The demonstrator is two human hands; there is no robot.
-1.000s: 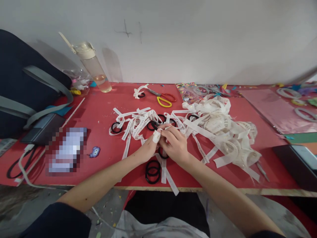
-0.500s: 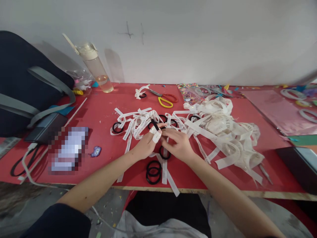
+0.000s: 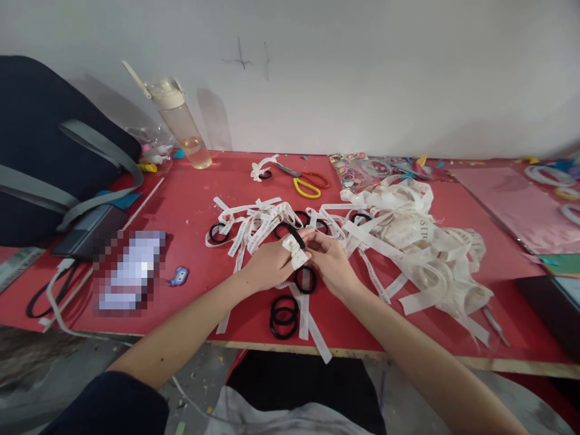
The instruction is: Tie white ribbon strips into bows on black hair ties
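Observation:
My left hand is closed on a black hair tie, held up above the table. A white printed ribbon is folded or knotted around the band. From the right, my right hand meets it with bent fingers pinched at the ribbon; the fingertips are partly hidden. Just below the hands lies a loose black hair tie. Nearer the table edge, black hair ties overlap beside hanging ribbon strips. Behind the hands, more printed ribbons are tangled with several black hair ties.
A big heap of white ribbon covers the right side of the red table. Scissors with red and yellow handles lie behind. A water bottle, a blurred phone and a dark bag stand or lie left.
The hair tie in my left hand has turned and shifted slightly right, showing more of the folded ribbon. My right fingers have drawn in against it. The view has moved a little.

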